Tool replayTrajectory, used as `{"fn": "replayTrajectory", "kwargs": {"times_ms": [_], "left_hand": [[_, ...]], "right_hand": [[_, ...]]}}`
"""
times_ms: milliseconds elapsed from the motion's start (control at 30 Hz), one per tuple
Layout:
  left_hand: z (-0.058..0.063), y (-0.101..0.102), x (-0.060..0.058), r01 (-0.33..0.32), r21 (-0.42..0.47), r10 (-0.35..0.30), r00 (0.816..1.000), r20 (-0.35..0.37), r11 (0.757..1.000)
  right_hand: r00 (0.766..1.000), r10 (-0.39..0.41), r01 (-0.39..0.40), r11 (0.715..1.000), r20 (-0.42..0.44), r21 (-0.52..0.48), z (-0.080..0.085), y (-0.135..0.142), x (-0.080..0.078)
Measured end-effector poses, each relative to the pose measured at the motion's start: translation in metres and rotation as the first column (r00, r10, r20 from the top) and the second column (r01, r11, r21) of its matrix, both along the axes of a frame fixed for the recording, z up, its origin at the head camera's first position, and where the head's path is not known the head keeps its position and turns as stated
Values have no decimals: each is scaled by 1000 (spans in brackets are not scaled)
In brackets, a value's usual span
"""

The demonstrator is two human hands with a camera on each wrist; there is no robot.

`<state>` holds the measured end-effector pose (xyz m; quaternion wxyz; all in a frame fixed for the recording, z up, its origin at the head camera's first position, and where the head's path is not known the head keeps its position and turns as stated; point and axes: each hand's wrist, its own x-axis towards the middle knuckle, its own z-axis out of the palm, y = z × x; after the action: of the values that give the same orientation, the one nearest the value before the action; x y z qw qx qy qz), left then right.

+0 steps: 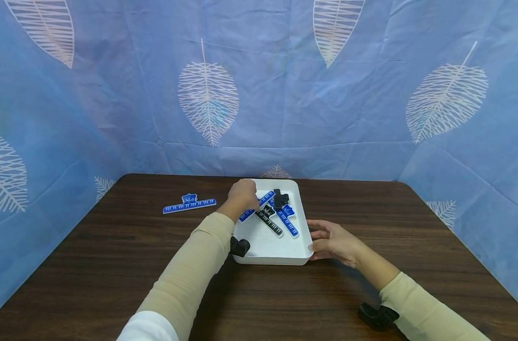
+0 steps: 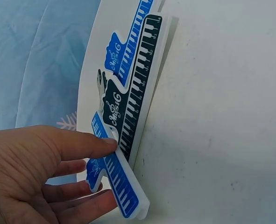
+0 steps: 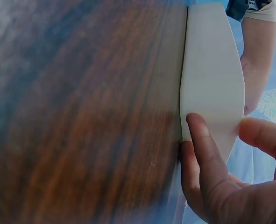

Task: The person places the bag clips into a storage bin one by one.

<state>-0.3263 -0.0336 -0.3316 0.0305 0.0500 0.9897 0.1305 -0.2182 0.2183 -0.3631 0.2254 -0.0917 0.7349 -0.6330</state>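
Note:
My left hand (image 1: pixel 243 193) is inside the white tray (image 1: pixel 267 248), pinching a blue ruler-shaped clip (image 2: pixel 121 182) with piano keys printed along it. The thumb lies on top of the clip and the other fingers are partly behind it. Beside that, a black piano-key clip (image 2: pixel 140 79) and a second blue clip (image 1: pixel 287 223) lie in the tray, with a dark clip (image 1: pixel 280 199) near them. My right hand (image 1: pixel 333 241) holds the tray's right side near the front corner, thumb at the rim and fingertips against the outer wall (image 3: pixel 212 70).
Another blue piano-key clip (image 1: pixel 189 204) lies on the dark wooden table (image 1: pixel 113 265), left of the tray. A blue cloth (image 1: pixel 259 104) with white leaf prints hangs behind the table and along its sides. Black devices (image 1: pixel 378 316) are worn on both wrists.

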Motion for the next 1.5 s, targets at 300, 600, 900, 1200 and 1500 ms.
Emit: {"fn": "replayTrajectory", "kwargs": {"times_ms": [300,600,900,1200,1500], "left_hand": [[2,-4,0,3,-14,-3,1000,9,1000],[10,-7,7,37,5,-37,999,-4,999],[10,-13,13,45,60,-41,997,-72,997],[9,-23,25,49,136,-29,989,-147,989],[15,-33,38,89,139,-63,981,-184,986]], "right_hand": [[1000,-10,10,1000,-7,9,0,0,0],[1000,-13,13,1000,3,5,0,0,0],[1000,-10,10,1000,8,1,0,0,0],[1000,-7,7,1000,7,4,1,-1,0],[1000,-8,8,1000,6,6,1,-2,0]]}}
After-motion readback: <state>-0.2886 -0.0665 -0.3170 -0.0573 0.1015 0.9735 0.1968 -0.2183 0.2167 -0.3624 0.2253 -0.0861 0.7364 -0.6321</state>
